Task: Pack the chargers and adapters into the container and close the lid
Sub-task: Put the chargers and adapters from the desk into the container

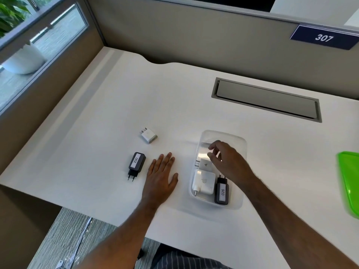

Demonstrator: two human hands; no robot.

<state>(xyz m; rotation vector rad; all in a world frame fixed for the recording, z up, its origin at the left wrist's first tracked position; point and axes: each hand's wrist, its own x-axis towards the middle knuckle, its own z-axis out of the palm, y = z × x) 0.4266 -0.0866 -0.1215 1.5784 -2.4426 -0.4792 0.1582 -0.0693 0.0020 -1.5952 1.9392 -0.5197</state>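
Note:
A clear plastic container (223,135) sits on the white desk, right of centre. Inside lie a small white adapter (205,164), a larger white charger (204,182) and a black charger labelled 026 (221,193). My right hand (227,159) hovers over the container with fingers apart, holding nothing. My left hand (162,178) rests flat on the desk, left of the container. A black charger labelled 002 (136,165) lies just left of that hand. A small white adapter (148,135) lies farther back. A green lid (349,181) lies at the right edge.
A grey cable hatch (266,100) is set into the desk behind the container. Beige partition walls close the back and left sides, with a 307 sign (323,37) at the top right. The desk's front edge runs near my forearms.

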